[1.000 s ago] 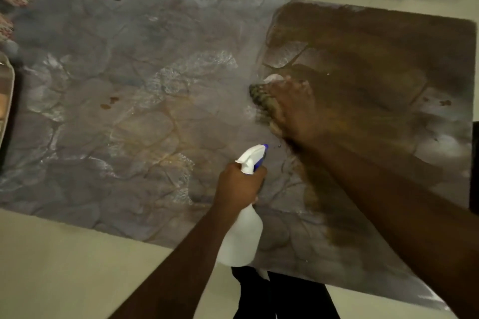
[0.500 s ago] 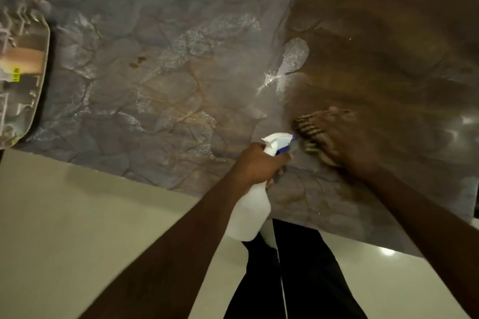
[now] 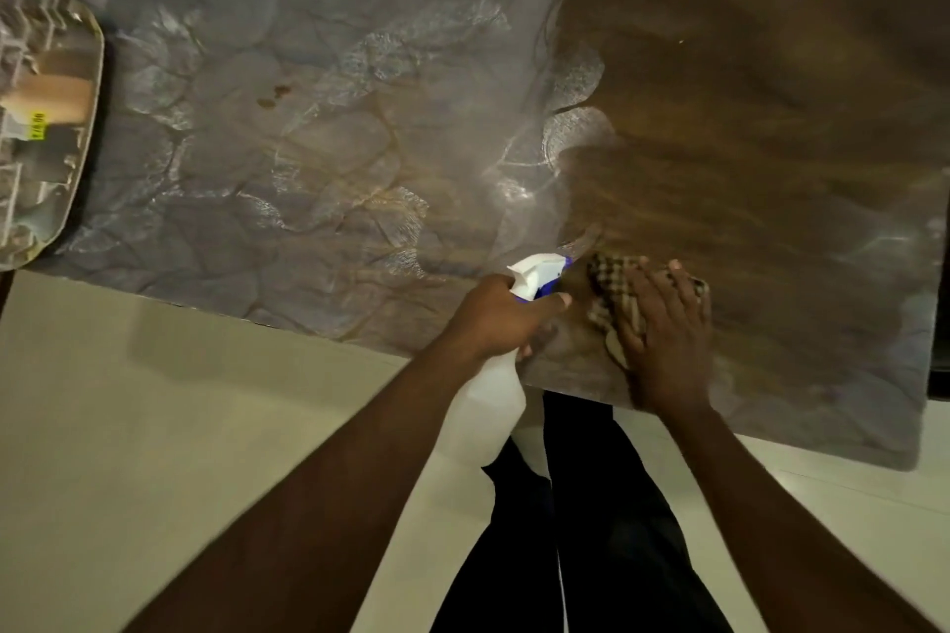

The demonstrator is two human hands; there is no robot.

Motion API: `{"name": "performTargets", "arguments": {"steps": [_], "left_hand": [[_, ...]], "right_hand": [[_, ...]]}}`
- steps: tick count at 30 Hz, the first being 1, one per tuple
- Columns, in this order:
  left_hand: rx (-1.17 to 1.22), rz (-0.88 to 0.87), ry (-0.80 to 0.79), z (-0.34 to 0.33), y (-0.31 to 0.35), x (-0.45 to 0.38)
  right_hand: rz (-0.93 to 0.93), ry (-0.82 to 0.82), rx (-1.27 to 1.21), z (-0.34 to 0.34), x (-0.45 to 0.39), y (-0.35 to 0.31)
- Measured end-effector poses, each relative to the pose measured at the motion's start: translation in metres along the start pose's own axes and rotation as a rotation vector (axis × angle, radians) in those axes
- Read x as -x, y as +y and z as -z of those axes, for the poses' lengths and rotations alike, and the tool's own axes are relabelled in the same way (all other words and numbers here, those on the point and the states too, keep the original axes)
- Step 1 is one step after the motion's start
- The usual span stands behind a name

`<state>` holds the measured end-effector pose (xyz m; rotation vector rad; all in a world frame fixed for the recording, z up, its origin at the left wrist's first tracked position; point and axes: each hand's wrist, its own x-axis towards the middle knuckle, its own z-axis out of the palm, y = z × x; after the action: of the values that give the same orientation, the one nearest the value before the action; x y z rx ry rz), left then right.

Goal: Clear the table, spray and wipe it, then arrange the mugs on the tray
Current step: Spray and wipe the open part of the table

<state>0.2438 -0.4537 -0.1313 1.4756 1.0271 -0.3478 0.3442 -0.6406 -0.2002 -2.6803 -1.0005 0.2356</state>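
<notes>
Nearest to us, our left hand (image 3: 496, 319) is clenched around the neck of the white spray bottle (image 3: 534, 275), index finger lying along its blue trigger, the bottle's body hanging just off the near edge of the tabletop (image 3: 318, 159). We judge the bottle light, rigid plastic, possibly slick if wet, so the neck is the sure place to hold it. Just beside it, our right hand (image 3: 663, 324) presses flat, fingers spread, on the checked cloth (image 3: 609, 280) lying on the tabletop near the same edge. The cloth looks soft and limp, so it will bunch unless we keep the palm spread over it. Beyond the cloth the surface shows brown streaks, and farther left a few small brown spots (image 3: 275, 96) sit unwiped. At the far left edge lies the tray (image 3: 85, 139), its contents too blurred to name.
</notes>
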Motion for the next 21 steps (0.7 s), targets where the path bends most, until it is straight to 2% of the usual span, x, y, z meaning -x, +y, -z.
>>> {"name": "performTargets", "arguments": {"steps": [2,3,5,7,8,9,11,13,14,16,18,21], "left_hand": [[-0.003,0.002,-0.025,-0.004,-0.004,0.003],[-0.006,0.003,0.001,-0.005,-0.008,0.003],[-0.035,0.033,0.068,-0.005,-0.016,0.007],[-0.056,0.071,0.104,-0.002,-0.024,0.012],[-0.038,0.089,0.103,0.001,-0.026,0.016],[-0.015,0.102,0.093,0.006,-0.028,0.018],[0.020,0.126,0.095,0.015,-0.031,0.024],[0.021,0.132,0.145,0.024,-0.034,0.026],[0.016,0.130,0.181,0.028,-0.035,0.026],[0.017,0.113,0.217,0.035,-0.037,0.027],[0.008,0.099,0.207,0.044,-0.037,0.026],[0.008,0.091,0.206,0.056,-0.036,0.026]], "right_hand": [[-0.253,0.098,-0.023,-0.007,-0.005,-0.029],[-0.272,0.117,-0.034,-0.010,-0.004,-0.048],[-0.072,0.074,-0.017,-0.019,0.018,-0.070],[0.154,0.001,0.042,-0.019,0.048,-0.058],[0.184,-0.008,0.067,-0.015,0.056,-0.044],[0.148,0.007,0.084,-0.012,0.058,-0.031],[-0.069,0.052,0.061,-0.010,0.049,-0.018],[-0.272,0.119,0.003,-0.009,0.026,-0.031],[-0.293,0.138,-0.014,-0.011,0.014,-0.047],[-0.164,0.080,-0.023,-0.020,0.001,-0.087],[0.067,-0.029,0.009,-0.032,0.005,-0.119],[0.334,-0.098,0.050,-0.034,0.009,-0.109]]}}
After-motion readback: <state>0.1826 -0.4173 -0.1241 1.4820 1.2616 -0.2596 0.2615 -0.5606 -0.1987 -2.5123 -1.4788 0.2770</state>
